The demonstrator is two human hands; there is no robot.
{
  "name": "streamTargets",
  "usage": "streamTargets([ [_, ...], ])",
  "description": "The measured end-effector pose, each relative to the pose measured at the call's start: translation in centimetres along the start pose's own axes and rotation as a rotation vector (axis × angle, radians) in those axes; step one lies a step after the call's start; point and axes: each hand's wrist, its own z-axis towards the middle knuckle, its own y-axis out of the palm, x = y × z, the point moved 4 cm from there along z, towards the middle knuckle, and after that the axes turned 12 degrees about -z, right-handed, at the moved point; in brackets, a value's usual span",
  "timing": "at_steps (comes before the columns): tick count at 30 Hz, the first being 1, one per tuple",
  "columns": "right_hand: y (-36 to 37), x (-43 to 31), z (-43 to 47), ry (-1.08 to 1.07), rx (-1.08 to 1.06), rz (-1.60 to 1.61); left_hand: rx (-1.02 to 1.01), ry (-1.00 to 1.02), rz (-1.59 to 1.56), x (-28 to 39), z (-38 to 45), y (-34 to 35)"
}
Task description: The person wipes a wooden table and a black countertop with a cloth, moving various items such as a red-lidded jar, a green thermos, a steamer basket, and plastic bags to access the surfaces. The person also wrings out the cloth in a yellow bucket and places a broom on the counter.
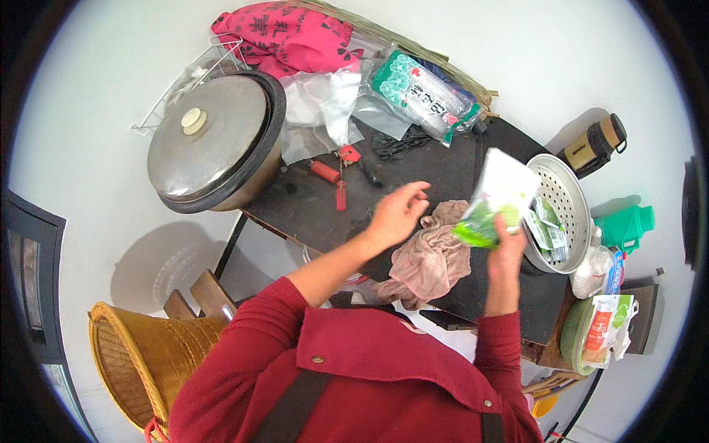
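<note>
My right hand (507, 243) grips a white and green plastic packet (498, 194), held up above the dark table beside a round perforated metal steamer tray (579, 213). Smaller green and white packets (548, 230) lie in that tray. My left hand (401, 213) is raised over the table with its fingers apart and slightly curled, holding nothing. Below and between both hands a crumpled pinkish-brown cloth (435, 257) lies at the table's near edge, partly hanging over it. Red-handled items (325, 171) lie on the table beyond my left hand.
A large lidded pot (213, 138) stands at the left. Clear plastic bags (327, 102), a pink cloth (288, 36) and a green-printed package (421, 91) fill the back. At the right are a tan bottle (592, 145) and green jug (620, 227). A woven basket (160, 354) is at lower left.
</note>
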Motion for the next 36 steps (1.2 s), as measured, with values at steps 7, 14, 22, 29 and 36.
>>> streamTargets([
  [7,-23.0,-0.5,11.3,-0.429,0.572,-1.080,0.152,-0.017,0.952,-2.4,-0.7,-10.5],
  [14,-6.6,-1.9,3.1,-0.259,0.034,-0.611,0.110,-0.196,0.886,-7.3,-2.0,-11.0],
  [22,12.2,6.2,-9.7,0.586,-0.702,0.108,0.128,-0.190,-0.231,-4.6,-6.5,-1.4],
  [29,12.1,7.1,-9.0,0.731,-0.419,0.373,0.020,-0.162,0.162,-1.2,-2.8,-3.7],
  [36,7.6,4.3,-8.8,0.573,-0.352,0.257,-0.017,-0.008,0.882,-5.6,4.9,-7.3],
])
